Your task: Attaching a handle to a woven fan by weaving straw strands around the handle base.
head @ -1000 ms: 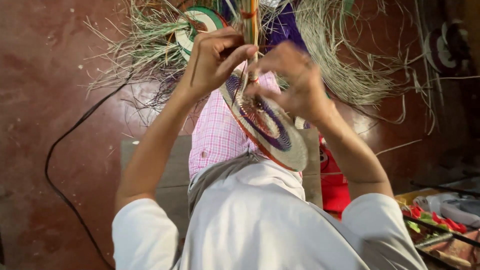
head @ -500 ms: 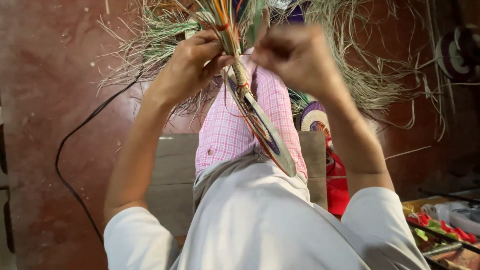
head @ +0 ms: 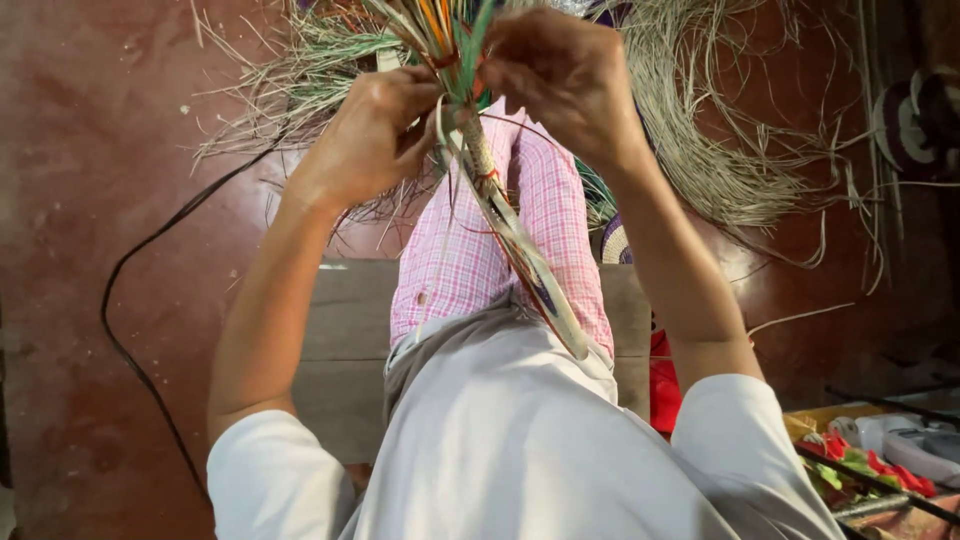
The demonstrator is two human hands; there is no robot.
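Fingers (head: 405, 120) of the left hand (head: 365, 135) and right hand (head: 565, 75) pinch one woven disc (head: 520, 250) edge-on between them, loose grass (head: 720, 150) behind, one black cable (head: 140, 260) left.

Loose straw (head: 720, 130) crowding both hands (head: 470, 110)

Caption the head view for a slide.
Both hands, left and right, grip a woven disc edge-on above loose straw.

1. A black cable (head: 130, 330) curves across the reddish-brown floor (head: 90, 150).
2. Loose dried grass strands (head: 720, 150) lie heaped on the floor.
3. A grey wooden bench (head: 345, 340) stands under the pink checked trousers (head: 455, 250).
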